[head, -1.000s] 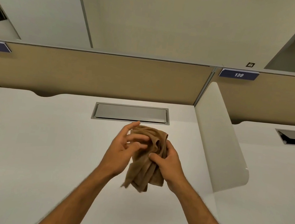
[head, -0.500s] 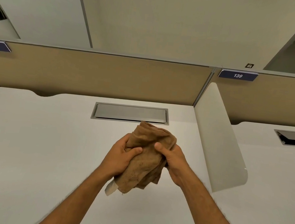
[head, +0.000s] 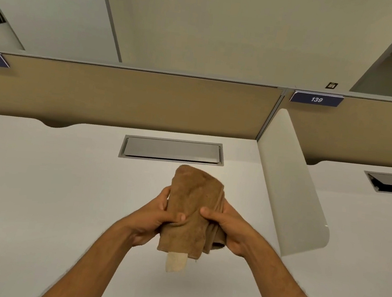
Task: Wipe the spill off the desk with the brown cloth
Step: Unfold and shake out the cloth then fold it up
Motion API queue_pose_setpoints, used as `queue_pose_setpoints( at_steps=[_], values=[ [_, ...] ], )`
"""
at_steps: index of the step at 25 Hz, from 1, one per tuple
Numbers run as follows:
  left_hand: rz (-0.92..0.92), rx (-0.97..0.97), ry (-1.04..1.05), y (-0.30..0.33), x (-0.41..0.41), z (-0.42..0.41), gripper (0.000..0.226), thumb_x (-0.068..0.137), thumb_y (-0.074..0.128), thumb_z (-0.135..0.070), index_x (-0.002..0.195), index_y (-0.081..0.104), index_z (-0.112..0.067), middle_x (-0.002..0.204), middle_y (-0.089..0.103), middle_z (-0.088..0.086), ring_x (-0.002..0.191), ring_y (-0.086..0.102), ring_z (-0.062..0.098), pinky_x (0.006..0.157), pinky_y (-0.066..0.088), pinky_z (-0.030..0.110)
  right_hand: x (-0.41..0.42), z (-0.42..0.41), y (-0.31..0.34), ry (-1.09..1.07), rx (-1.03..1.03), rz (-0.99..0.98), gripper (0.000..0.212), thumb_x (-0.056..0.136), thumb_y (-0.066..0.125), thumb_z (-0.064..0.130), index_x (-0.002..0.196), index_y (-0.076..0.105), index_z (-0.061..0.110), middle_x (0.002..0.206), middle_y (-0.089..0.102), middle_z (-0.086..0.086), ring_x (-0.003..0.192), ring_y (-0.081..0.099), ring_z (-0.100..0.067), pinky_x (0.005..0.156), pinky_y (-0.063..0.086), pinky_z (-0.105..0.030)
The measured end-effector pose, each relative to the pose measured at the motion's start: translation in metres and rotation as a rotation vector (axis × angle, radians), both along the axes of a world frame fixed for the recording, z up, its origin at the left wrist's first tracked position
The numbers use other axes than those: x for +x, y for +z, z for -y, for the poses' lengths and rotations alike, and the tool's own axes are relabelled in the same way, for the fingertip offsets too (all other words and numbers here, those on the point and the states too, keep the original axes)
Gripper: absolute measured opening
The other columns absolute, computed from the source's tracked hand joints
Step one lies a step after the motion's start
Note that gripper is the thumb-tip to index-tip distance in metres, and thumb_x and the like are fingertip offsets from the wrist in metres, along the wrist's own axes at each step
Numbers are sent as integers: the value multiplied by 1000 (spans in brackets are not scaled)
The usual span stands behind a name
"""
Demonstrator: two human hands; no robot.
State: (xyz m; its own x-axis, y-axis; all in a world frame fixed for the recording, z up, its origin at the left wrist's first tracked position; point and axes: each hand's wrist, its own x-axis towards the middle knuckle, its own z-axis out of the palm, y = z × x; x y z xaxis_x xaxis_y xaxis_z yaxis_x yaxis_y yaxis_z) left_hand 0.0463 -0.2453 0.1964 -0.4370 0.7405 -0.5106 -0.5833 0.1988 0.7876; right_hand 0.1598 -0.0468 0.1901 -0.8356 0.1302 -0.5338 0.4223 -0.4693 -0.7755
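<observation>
The brown cloth [head: 193,204] is folded into a thick upright bundle and held in the air above the white desk [head: 38,191]. My left hand [head: 155,219] grips its left side with the thumb across the front. My right hand [head: 227,227] grips its right side. A pale label or tag hangs from the cloth's lower edge. No spill shows on the desk surface that I can see.
A grey metal cable hatch [head: 172,150] is set into the desk behind the cloth. A white rounded divider [head: 290,191] stands on the right, with a second desk beyond it. A tan partition [head: 122,98] closes the back; a blue plate reads 139 [head: 316,99].
The loose crumpled cloth has been gathered and folded into a neat bundle. Both hands now hold it by its sides, and the pale tag has come into view below.
</observation>
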Motion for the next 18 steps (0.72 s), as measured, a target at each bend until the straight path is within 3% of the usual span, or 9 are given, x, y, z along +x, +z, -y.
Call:
queue_pose_setpoints(
  at_steps=[3, 6, 8, 10, 11, 14, 16, 18],
  values=[
    [-79, -134, 24, -2, 4, -14, 75, 85, 82, -6, 148, 45, -24, 137, 66, 9, 120, 70, 29, 98, 60, 46, -7, 0, 4, -44, 52, 137, 55, 80, 82, 12, 130, 60, 19, 112, 77, -8, 100, 75, -28, 79, 62, -47],
    [-130, 40, 199, 1, -7, -22, 57, 89, 78, -15, 141, 56, -23, 130, 73, 6, 116, 73, 27, 86, 63, 37, -16, -18, 16, -155, 97, -117, 62, 78, 83, 13, 132, 56, 27, 120, 73, -5, 104, 73, -28, 76, 62, -51],
    [-214, 46, 231, 5, -16, -29, 41, 92, 75, -21, 132, 65, -26, 122, 77, 1, 114, 74, 27, 82, 62, 31, -19, -23, 22, -160, 222, -220, 43, 84, 78, 21, 122, 63, 34, 119, 73, -2, 105, 72, -27, 75, 62, -47],
    [-296, -34, 216, 1, -18, -37, 23, 105, 60, -23, 122, 73, -30, 116, 79, -1, 112, 73, 28, 80, 62, 30, -23, -21, 17, -212, 348, -110, 15, 97, 65, 30, 111, 69, 37, 116, 74, -1, 101, 73, -23, 77, 63, -38],
    [-311, -55, 206, -3, -18, -42, 26, 108, 54, -21, 119, 75, -31, 116, 79, -2, 112, 73, 28, 80, 61, 30, -24, -20, 10, -232, 366, -40, 15, 100, 60, 33, 111, 69, 38, 116, 74, 0, 100, 72, -22, 78, 63, -35],
    [-215, -45, 202, -15, -21, -49, 38, 108, 48, -9, 120, 76, -30, 122, 77, 0, 116, 72, 29, 85, 62, 34, -19, -25, -4, -195, 332, -12, 24, 100, 58, 35, 123, 65, 36, 116, 74, 5, 105, 72, -20, 82, 63, -35],
    [-85, 10, 213, -20, -26, -50, 47, 103, 42, -2, 125, 75, -26, 129, 74, 4, 119, 70, 32, 92, 62, 45, -16, -36, -10, -215, 289, -65, 23, 102, 56, 30, 123, 65, 33, 117, 74, 5, 105, 72, -21, 82, 62, -38],
    [30, 50, 225, -28, -33, -54, 44, 100, 42, -11, 128, 74, -21, 136, 71, 8, 122, 67, 36, 102, 56, 56, -16, -47, -13, -267, 246, -105, 22, 104, 52, 21, 119, 68, 23, 115, 74, 0, 102, 73, -23, 79, 62, -36]
  ],
)
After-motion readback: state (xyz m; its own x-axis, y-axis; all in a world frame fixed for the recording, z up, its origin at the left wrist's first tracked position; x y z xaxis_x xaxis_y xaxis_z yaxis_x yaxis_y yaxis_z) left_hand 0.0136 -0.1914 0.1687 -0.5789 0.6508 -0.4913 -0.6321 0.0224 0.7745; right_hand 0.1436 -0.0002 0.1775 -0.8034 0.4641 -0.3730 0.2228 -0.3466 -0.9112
